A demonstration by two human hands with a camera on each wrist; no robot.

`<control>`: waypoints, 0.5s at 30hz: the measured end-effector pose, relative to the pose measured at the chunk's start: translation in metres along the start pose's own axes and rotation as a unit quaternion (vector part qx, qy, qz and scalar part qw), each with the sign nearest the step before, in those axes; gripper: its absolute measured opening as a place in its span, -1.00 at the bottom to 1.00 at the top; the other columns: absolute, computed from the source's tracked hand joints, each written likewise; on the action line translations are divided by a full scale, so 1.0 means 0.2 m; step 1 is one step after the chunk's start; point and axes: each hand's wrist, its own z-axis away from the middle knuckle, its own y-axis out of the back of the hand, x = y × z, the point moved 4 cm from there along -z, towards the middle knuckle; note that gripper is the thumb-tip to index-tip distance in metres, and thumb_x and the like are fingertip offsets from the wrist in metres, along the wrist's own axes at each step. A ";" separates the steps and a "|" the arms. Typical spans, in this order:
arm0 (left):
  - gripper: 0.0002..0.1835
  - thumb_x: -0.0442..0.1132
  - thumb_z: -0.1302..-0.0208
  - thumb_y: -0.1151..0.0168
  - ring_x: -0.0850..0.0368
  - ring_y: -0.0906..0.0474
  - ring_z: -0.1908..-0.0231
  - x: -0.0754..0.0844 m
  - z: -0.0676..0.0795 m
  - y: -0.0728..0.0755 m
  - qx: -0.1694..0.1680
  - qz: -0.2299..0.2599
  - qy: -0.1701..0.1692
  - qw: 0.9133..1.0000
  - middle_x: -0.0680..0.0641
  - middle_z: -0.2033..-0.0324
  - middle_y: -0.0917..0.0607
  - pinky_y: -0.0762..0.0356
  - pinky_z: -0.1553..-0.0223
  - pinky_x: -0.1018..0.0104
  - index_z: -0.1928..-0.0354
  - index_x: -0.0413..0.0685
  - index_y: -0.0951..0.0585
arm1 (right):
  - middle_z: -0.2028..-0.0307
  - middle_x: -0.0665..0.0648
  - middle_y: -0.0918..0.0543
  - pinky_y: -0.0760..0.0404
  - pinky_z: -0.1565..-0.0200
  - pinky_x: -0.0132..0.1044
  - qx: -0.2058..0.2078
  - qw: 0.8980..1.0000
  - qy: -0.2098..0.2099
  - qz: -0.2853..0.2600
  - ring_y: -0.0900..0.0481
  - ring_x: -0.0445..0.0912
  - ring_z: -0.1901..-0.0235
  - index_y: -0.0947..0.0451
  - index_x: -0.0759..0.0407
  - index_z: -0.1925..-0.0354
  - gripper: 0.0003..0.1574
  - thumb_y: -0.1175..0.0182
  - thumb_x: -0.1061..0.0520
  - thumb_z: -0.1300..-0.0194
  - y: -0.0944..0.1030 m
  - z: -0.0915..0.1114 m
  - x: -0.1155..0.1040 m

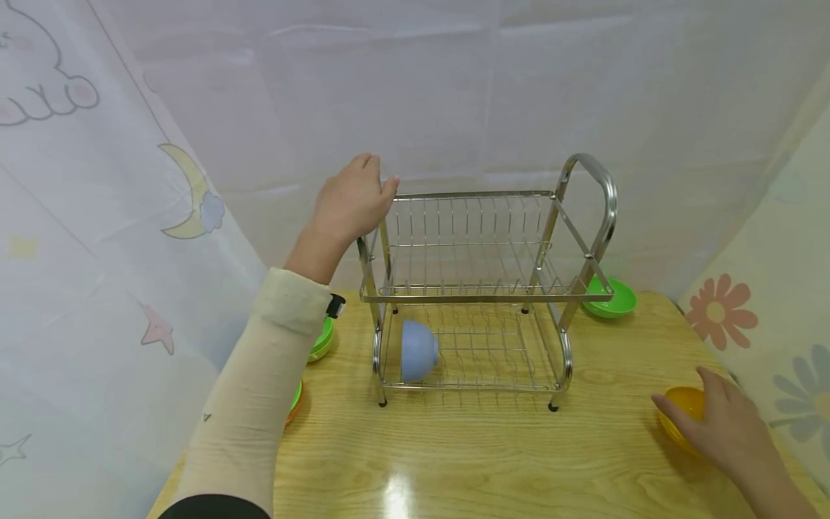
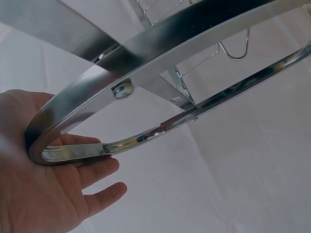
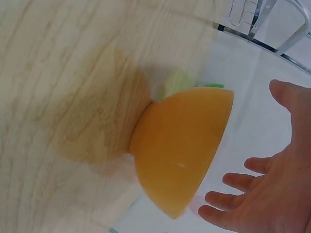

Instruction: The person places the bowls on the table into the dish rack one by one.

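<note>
A two-tier metal dish rack point(image 1: 473, 297) stands on the table, a light blue bowl point(image 1: 418, 351) on its side at the left of the lower tier. My left hand point(image 1: 353, 196) rests on the rack's left top handle. In the left wrist view the curved bar point(image 2: 73, 112) lies against the palm, and the fingers point(image 2: 104, 198) extend past it, fairly straight. At the right, my right hand point(image 1: 733, 425) hovers by an orange-yellow bowl point(image 1: 689, 401), partly covering it. The right wrist view has the fingers point(image 3: 221, 213) spread beside that bowl's rim, apart from it.
A green bowl point(image 1: 612, 299) stands behind the rack's right side. Several stacked bowls point(image 1: 322, 342) at the left are partly hidden by my left sleeve point(image 1: 240, 404). Patterned cloth point(image 1: 454, 94) hangs behind and on both sides of the wooden table point(image 1: 493, 461).
</note>
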 end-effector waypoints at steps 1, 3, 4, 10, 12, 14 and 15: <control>-0.25 0.15 -0.62 0.38 -0.08 0.03 -0.57 0.00 0.00 0.00 0.000 0.000 0.000 1.000 -0.15 -0.59 -0.01 -0.08 -0.51 -0.04 -0.60 -0.22 0.03 | -0.21 0.83 -0.12 -0.22 -0.04 0.60 0.000 1.000 0.000 0.003 -0.14 0.69 -0.11 0.09 0.75 -0.40 0.29 -0.12 -0.34 -0.42 -0.01 0.00 0.01; -0.25 0.15 -0.63 0.38 -0.08 0.02 -0.57 0.00 0.00 0.00 0.001 0.001 0.000 1.000 -0.15 -0.59 -0.02 -0.09 -0.51 -0.04 -0.60 -0.22 0.03 | -0.20 0.84 -0.13 -0.22 -0.04 0.60 0.000 1.000 0.002 0.008 -0.15 0.70 -0.09 0.10 0.77 -0.39 0.32 -0.15 -0.35 -0.41 -0.02 0.00 0.04; -0.25 0.15 -0.63 0.38 -0.08 0.02 -0.57 0.00 0.00 0.00 0.002 0.001 0.000 1.000 -0.15 -0.59 -0.02 -0.09 -0.51 -0.05 -0.60 -0.22 0.03 | -0.20 0.84 -0.12 -0.23 -0.03 0.60 -0.001 1.000 0.003 0.010 -0.15 0.70 -0.09 0.11 0.78 -0.39 0.33 -0.15 -0.36 -0.40 -0.03 -0.01 0.05; -0.25 0.15 -0.62 0.37 -0.08 0.00 -0.56 0.00 -0.01 -0.01 0.005 -0.002 0.003 1.000 -0.14 -0.59 -0.03 -0.11 -0.50 -0.05 -0.60 -0.22 0.01 | -0.19 0.85 -0.06 -0.23 -0.04 0.61 -0.024 0.999 -0.009 0.020 -0.13 0.70 -0.06 0.20 0.81 -0.37 0.46 -0.19 -0.41 -0.33 -0.07 -0.01 0.10; -0.26 0.15 -0.62 0.36 -0.08 -0.01 -0.56 0.00 -0.01 -0.01 0.006 -0.002 0.002 1.000 -0.14 -0.59 -0.04 -0.12 -0.50 -0.05 -0.60 -0.21 0.01 | -0.18 0.86 -0.03 -0.22 -0.04 0.62 -0.039 0.999 -0.018 0.022 -0.10 0.71 -0.05 0.23 0.82 -0.36 0.50 -0.19 -0.44 -0.31 -0.08 0.00 0.12; -0.26 0.14 -0.62 0.36 -0.08 -0.01 -0.56 0.00 -0.01 -0.01 0.007 -0.003 0.001 1.000 -0.14 -0.59 -0.04 -0.13 -0.50 -0.04 -0.60 -0.21 0.01 | -0.17 0.87 0.00 -0.23 -0.02 0.63 -0.053 0.998 -0.024 0.021 -0.09 0.73 -0.03 0.25 0.82 -0.36 0.51 -0.19 -0.45 -0.30 -0.09 0.00 0.13; -0.26 0.14 -0.62 0.36 -0.08 -0.01 -0.56 0.00 -0.01 -0.01 0.007 -0.004 0.001 1.000 -0.14 -0.59 -0.04 -0.13 -0.50 -0.04 -0.60 -0.21 0.01 | -0.17 0.88 0.02 -0.23 -0.01 0.63 -0.061 0.998 -0.028 0.021 -0.08 0.74 -0.02 0.26 0.82 -0.35 0.52 -0.18 -0.46 -0.31 -0.10 0.01 0.13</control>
